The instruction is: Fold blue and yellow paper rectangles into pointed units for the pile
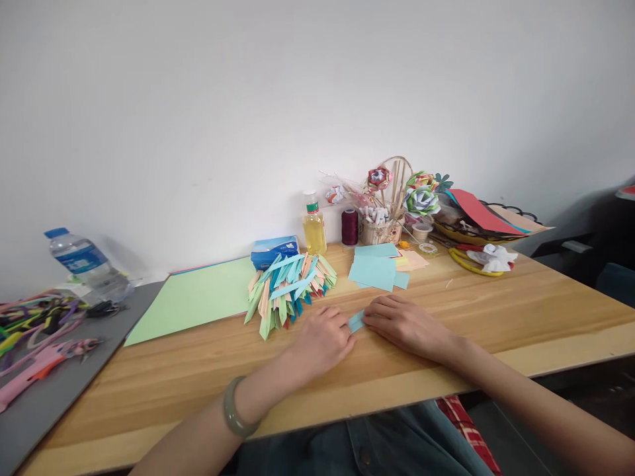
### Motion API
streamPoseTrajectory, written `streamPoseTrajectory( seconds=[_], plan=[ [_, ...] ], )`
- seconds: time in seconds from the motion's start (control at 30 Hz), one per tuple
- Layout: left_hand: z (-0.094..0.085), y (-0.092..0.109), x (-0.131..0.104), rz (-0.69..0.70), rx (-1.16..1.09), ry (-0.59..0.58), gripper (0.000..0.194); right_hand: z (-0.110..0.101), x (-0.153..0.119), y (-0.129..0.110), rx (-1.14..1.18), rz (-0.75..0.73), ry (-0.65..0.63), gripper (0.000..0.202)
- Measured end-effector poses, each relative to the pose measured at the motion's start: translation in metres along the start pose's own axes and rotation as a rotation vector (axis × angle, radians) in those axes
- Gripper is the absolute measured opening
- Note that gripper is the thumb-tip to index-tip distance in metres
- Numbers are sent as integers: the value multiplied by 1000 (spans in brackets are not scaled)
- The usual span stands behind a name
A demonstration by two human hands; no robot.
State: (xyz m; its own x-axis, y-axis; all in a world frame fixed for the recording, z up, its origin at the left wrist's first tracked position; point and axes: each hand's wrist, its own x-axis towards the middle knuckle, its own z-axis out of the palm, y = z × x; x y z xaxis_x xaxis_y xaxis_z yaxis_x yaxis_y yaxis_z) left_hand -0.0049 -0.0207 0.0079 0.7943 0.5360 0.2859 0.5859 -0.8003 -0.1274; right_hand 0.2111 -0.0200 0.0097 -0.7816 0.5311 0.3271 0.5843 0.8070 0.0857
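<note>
A small folded strip of light blue paper (356,321) lies on the wooden table between my two hands. My left hand (326,336) has its curled fingers closed on the strip's left end. On the right end rest the fingers of my right hand (404,324), held together and pressing it down. Just behind my left hand is a pile of folded paper strips (290,287) in green, peach and blue. Flat light blue paper sheets (373,272) lie behind my right hand.
Large green sheets (198,297) lie at the left. Behind stand a bottle of yellow liquid (314,228), a tissue pack (272,250), a thread spool (350,227) and a basket (381,231) with paper flowers. A water bottle (92,264) and pink glue gun (44,370) are far left.
</note>
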Motion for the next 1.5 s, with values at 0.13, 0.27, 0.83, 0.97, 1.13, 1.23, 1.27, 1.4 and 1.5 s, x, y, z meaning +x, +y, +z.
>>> streamPoseTrajectory(
  seconds=[0.13,0.27,0.83,0.97,1.13,1.23,1.27,1.4,1.5],
  plan=[
    [3,0,1,-47,-41,57,16,-1,6,3,-104,-87,-8,27],
    [4,2,3,-102,-97,91,15,-2,8,6,-61,-81,-27,26],
    [8,-1,8,-564,-434,25,20,14,17,24,368,425,-59,17],
    [10,0,11,-583,-361,2,21,12,20,23,307,418,-69,19],
    [10,2,11,-578,-273,-55,23,8,24,21,208,360,-66,20],
    [9,2,11,-570,-242,-82,23,7,26,21,166,350,-63,22],
    [8,3,11,-566,-235,-89,23,7,26,21,160,351,-65,22],
    [7,2,9,-562,-210,-110,23,5,28,22,156,386,-80,24],
    [7,-1,8,-586,-215,-125,23,6,27,24,159,429,-82,29]
  ],
)
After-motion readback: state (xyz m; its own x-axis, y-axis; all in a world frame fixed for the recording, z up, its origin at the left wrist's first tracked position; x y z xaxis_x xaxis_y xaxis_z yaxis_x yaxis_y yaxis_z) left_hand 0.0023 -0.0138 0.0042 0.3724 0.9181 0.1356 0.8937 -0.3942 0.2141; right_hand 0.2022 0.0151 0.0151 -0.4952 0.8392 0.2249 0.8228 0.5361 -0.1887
